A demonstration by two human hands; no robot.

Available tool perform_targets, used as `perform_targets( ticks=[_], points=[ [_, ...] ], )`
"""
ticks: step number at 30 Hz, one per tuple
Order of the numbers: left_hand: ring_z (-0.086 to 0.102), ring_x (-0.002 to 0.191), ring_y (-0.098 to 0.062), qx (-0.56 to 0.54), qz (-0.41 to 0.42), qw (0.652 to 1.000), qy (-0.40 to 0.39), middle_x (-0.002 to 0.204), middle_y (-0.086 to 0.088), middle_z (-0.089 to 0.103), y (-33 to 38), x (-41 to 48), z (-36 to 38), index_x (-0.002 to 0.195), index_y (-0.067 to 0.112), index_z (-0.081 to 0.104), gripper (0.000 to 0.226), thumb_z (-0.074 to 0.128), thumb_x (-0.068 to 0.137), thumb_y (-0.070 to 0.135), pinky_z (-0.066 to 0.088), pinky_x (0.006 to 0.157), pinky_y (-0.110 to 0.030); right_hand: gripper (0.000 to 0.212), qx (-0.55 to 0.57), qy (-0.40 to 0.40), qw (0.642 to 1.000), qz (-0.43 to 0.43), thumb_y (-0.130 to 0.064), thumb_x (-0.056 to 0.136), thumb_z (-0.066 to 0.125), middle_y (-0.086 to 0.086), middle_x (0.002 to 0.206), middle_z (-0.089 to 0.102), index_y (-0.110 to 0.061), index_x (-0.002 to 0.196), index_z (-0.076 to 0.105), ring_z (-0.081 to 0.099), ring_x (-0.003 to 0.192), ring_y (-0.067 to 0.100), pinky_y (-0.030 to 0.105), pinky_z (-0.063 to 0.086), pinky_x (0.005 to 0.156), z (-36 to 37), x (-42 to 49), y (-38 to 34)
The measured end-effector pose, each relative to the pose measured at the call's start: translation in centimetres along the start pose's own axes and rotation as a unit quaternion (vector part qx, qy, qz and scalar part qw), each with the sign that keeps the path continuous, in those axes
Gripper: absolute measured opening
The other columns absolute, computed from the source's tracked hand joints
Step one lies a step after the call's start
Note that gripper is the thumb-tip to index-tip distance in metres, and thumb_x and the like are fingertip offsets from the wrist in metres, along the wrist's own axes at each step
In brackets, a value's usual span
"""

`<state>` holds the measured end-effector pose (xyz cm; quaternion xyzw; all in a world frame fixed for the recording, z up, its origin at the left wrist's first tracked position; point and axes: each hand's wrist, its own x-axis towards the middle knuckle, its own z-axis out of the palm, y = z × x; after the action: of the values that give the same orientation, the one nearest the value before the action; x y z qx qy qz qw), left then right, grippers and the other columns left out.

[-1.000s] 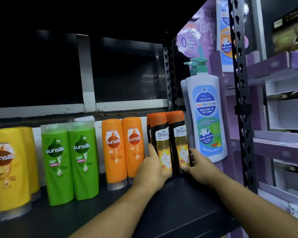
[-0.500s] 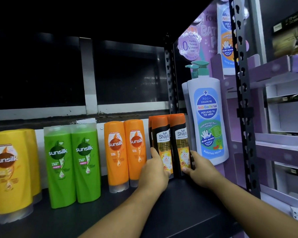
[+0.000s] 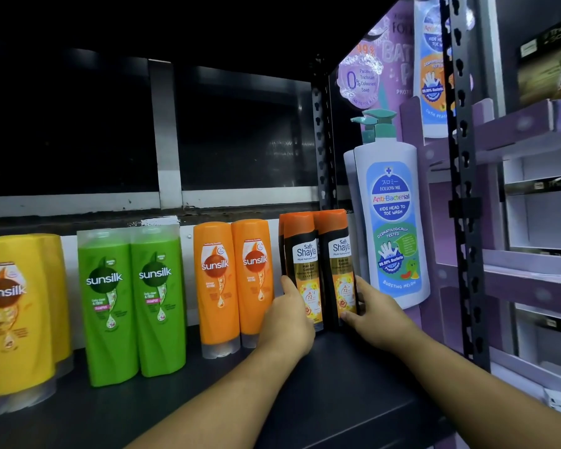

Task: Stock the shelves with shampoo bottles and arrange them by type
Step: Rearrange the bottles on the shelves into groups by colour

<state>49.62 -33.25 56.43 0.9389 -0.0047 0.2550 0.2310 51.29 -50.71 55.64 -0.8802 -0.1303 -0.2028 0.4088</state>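
Two black Safi Shayla bottles with orange caps stand side by side at the right end of the dark shelf (image 3: 337,384), with more of them behind. My left hand (image 3: 289,322) holds the left Shayla bottle (image 3: 305,254) low on its left side, thumb up along its edge. My right hand (image 3: 373,315) grips the right Shayla bottle (image 3: 339,251) near its base from the right. Further left stand two orange Sunsilk bottles (image 3: 234,280), two green Sunsilk bottles (image 3: 130,296) and yellow Sunsilk bottles (image 3: 17,312).
A black perforated upright (image 3: 467,222) bounds the shelf on the right. Beyond it a purple display holds white Follow Me pump bottles (image 3: 392,215). A second upright (image 3: 319,134) stands at the shelf's back right corner. Bare shelf surface lies in front of the bottles.
Both hands stay on the pair of Shayla bottles. The view has shifted slightly, so the bottles sit a little lower and more to the right in frame.
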Motion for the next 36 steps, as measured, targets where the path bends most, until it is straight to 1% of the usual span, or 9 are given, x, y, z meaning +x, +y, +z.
perform_targets(
  ticks=[3,7,13,17,22,27,29,32,36],
  points=[
    [0.066,0.114,-0.027,0.002,-0.004,1.000,-0.001,0.128,-0.008,0.063,0.05,0.03,0.00,0.153,0.015,0.020,0.077,0.070,0.094,0.015,0.059,0.092,-0.043,0.062,0.018,0.001,1.000,0.012,-0.015,0.090,0.073,-0.007,0.129,0.065,-0.030,0.143,0.044,0.061,0.120,0.014,0.034,0.049,0.105,-0.15,0.26,0.24],
    [0.066,0.115,-0.026,0.004,-0.008,1.000,0.001,0.128,-0.007,0.063,0.06,0.15,0.06,0.154,0.016,0.019,0.078,0.070,0.095,0.016,0.059,0.092,-0.041,0.068,0.024,0.004,1.000,0.015,-0.014,0.090,0.074,-0.004,0.137,0.061,-0.024,0.148,0.041,0.059,0.124,0.015,0.030,0.046,0.103,-0.08,0.48,0.26],
    [0.065,0.116,-0.026,0.006,-0.011,1.000,0.000,0.130,-0.007,0.063,0.03,0.20,0.10,0.153,0.017,0.019,0.078,0.071,0.095,0.016,0.059,0.093,-0.041,0.064,0.022,0.010,1.000,0.010,-0.015,0.091,0.074,-0.004,0.137,0.061,-0.023,0.145,0.042,0.061,0.120,0.014,0.030,0.048,0.103,0.14,0.77,0.35],
    [0.065,0.117,-0.026,0.008,-0.013,1.000,-0.004,0.131,-0.006,0.063,0.02,0.28,0.15,0.154,0.017,0.018,0.079,0.070,0.095,0.016,0.059,0.094,-0.041,0.065,0.019,0.014,1.000,0.007,-0.015,0.090,0.074,-0.004,0.135,0.062,-0.024,0.145,0.041,0.061,0.115,0.013,0.030,0.048,0.101,0.24,0.77,0.44],
    [0.064,0.118,-0.026,0.004,-0.018,1.000,-0.007,0.132,-0.007,0.062,-0.05,0.24,0.16,0.156,0.018,0.014,0.083,0.070,0.094,0.014,0.058,0.096,-0.042,0.070,0.007,0.022,1.000,0.007,-0.018,0.090,0.075,-0.002,0.136,0.061,-0.023,0.148,0.038,0.061,0.119,0.016,0.033,0.048,0.105,0.33,0.76,0.41],
    [0.064,0.120,-0.027,-0.003,-0.019,1.000,-0.008,0.134,-0.007,0.061,-0.13,-0.01,-0.06,0.156,0.018,0.014,0.083,0.070,0.094,0.013,0.059,0.095,-0.042,0.067,-0.004,0.020,1.000,0.002,-0.019,0.091,0.074,-0.001,0.139,0.060,-0.022,0.148,0.038,0.061,0.121,0.018,0.034,0.048,0.106,0.40,0.72,0.09],
    [0.064,0.120,-0.027,-0.002,-0.018,1.000,-0.010,0.135,-0.007,0.061,-0.10,-0.10,-0.14,0.155,0.018,0.014,0.083,0.069,0.095,0.013,0.059,0.095,-0.043,0.064,-0.006,0.018,1.000,-0.002,-0.019,0.092,0.073,-0.001,0.138,0.060,-0.022,0.146,0.039,0.062,0.119,0.018,0.034,0.049,0.105,0.42,0.74,0.03],
    [0.064,0.119,-0.027,-0.003,-0.019,1.000,-0.015,0.134,-0.007,0.061,-0.06,-0.24,-0.28,0.156,0.017,0.014,0.081,0.068,0.095,0.013,0.059,0.095,-0.042,0.056,-0.025,0.016,1.000,0.000,-0.020,0.093,0.071,-0.001,0.132,0.063,-0.022,0.141,0.042,0.063,0.114,0.019,0.033,0.050,0.100,0.47,0.72,-0.06],
    [0.064,0.118,-0.027,-0.008,-0.025,0.999,-0.021,0.134,-0.008,0.061,-0.06,-0.37,-0.47,0.154,0.016,0.017,0.076,0.066,0.096,0.013,0.059,0.094,-0.042,0.054,-0.037,0.021,0.999,-0.009,-0.021,0.094,0.070,-0.001,0.129,0.063,-0.021,0.140,0.043,0.060,0.101,0.014,0.027,0.048,0.091,0.55,0.66,-0.18]
  ],
)
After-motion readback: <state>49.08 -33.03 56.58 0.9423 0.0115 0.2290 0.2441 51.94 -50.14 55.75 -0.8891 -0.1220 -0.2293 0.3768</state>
